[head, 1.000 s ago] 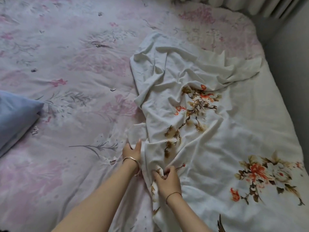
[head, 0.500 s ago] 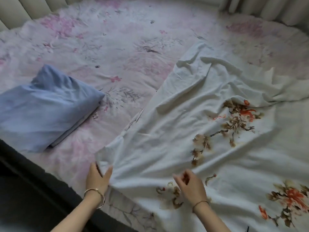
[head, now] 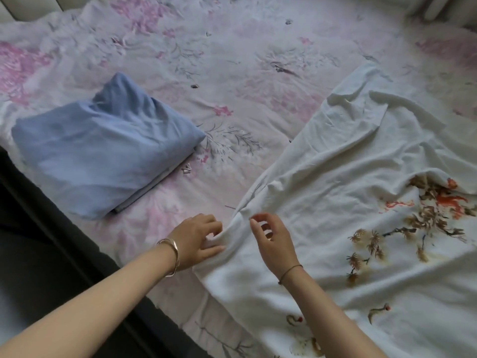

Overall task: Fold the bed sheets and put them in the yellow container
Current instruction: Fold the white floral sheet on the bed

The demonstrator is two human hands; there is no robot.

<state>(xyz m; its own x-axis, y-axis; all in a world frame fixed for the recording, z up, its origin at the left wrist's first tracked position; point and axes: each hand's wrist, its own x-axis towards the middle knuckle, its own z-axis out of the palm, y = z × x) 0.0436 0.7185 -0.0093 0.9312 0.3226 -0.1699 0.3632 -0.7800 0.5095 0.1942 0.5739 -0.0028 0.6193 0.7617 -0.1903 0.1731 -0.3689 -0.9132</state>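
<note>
Drawn together: left grip (head: pixel 198 241) pinching white floral cotton sheet (head: pixel 335 171), right grip (head: pixel 272 244) spread; 1 folded blue sheet (head: pixel 103 156) done, white unfolded.

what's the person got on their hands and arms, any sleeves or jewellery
No sleeves or gloves: both forearms are bare as far as the view shows. The left hand has a thin silver-coloured metal bangle at the wrist, apparently two slim bands. The right hand has a thin dark cord bracelet at the wrist. No rings are visible on either hand.
</note>
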